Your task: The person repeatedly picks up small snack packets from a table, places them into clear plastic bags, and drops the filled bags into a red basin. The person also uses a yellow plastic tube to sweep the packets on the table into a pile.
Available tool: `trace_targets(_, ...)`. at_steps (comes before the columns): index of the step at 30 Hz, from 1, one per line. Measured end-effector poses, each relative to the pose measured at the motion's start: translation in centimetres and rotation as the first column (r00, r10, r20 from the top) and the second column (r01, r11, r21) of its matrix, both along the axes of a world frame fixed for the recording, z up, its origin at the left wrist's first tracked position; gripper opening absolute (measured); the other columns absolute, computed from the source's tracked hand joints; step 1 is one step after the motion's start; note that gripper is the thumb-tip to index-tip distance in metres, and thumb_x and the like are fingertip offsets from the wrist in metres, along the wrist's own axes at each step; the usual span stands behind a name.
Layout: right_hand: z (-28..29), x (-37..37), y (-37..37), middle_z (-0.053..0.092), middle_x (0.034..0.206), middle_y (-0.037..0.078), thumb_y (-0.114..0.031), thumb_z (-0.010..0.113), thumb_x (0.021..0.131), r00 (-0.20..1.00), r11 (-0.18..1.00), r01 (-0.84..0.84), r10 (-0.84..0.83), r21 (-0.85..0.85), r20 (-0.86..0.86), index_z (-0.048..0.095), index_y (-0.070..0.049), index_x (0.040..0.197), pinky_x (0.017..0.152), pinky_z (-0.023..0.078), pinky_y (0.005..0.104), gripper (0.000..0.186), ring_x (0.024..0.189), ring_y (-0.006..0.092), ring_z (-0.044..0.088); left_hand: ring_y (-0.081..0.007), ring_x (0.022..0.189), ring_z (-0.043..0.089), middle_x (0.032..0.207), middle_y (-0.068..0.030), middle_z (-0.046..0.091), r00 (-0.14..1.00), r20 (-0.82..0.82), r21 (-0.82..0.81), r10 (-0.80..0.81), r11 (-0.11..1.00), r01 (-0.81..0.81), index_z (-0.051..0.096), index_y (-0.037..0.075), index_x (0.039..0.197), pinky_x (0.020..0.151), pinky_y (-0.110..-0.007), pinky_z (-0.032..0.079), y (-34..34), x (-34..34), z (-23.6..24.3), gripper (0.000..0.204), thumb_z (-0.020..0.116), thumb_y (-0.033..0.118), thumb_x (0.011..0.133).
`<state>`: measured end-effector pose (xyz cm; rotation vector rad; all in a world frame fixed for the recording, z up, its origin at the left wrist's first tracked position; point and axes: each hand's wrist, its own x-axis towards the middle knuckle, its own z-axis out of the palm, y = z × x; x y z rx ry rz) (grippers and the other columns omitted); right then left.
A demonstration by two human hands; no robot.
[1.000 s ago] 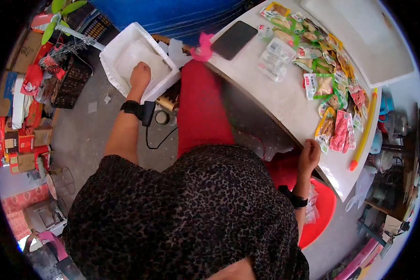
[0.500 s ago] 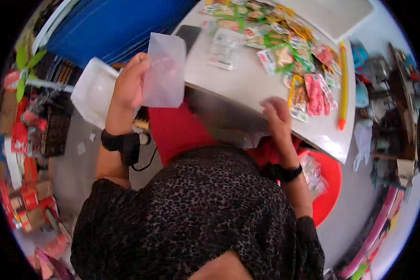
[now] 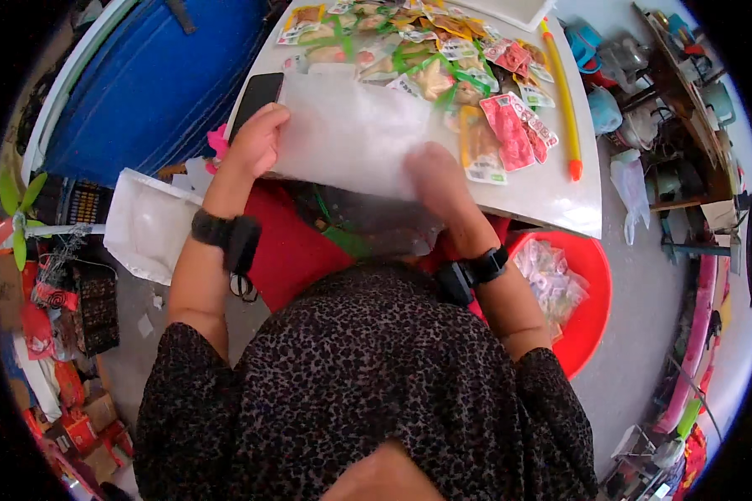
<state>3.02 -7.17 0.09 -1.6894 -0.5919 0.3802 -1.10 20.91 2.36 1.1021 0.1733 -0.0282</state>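
Observation:
A translucent white plastic bag (image 3: 351,129) is spread flat between my two hands, over the near edge of the table. My left hand (image 3: 256,144) is closed on its left edge, thumb on top. My right hand (image 3: 440,179) is at the bag's right edge, its fingers smeared by motion, so their grip cannot be made out. Just beyond the bag lie many small food packets (image 3: 434,77), some green-edged. A yellow-edged packet (image 3: 480,144) and a pink packet (image 3: 510,129) lie to the right of my right hand.
A black phone (image 3: 259,96) lies by my left hand. A yellow rod with an orange tip (image 3: 570,117) runs along the right of the white table (image 3: 551,196). Below stands a red tub (image 3: 589,326) holding clear packets. A white box (image 3: 146,225) is at left.
The bag has gone from a narrow piece in my left hand to a wide spread. My right hand has moved left to its edge. The view has shifted, too.

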Motion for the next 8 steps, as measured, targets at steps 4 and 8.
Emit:
trace_targets(4,2.2,-0.4,0.8,0.049,0.062,0.002,-0.016,0.047,0.072,0.922,0.980,0.194,-0.196,-0.040,-0.333,0.050,-0.001,0.074,0.045,0.035,0.0237,0.015,0.051,0.0102,0.044,-0.0206,0.068,0.051,0.072,-0.0083,0.050,0.895,0.272,0.833,0.353,0.379,-0.402,0.049,0.003,0.079,0.061,-0.033,0.040,-1.0,2.5,-1.4,0.015,0.050,0.016,0.073)
trace_targets(8,1.5,-0.4,0.8,0.049,0.060,0.002,-0.022,0.046,0.072,0.909,0.968,0.227,-0.250,-0.106,-0.334,0.051,-0.003,0.074,0.043,0.035,0.0236,0.020,0.049,0.0095,0.043,-0.0188,0.075,0.048,0.082,-0.0078,0.050,0.899,0.436,0.872,0.037,0.228,-0.432,0.050,0.004,0.089,0.066,-0.029,0.039,-7.0,2.6,-2.2,0.021,0.052,0.016,0.073)
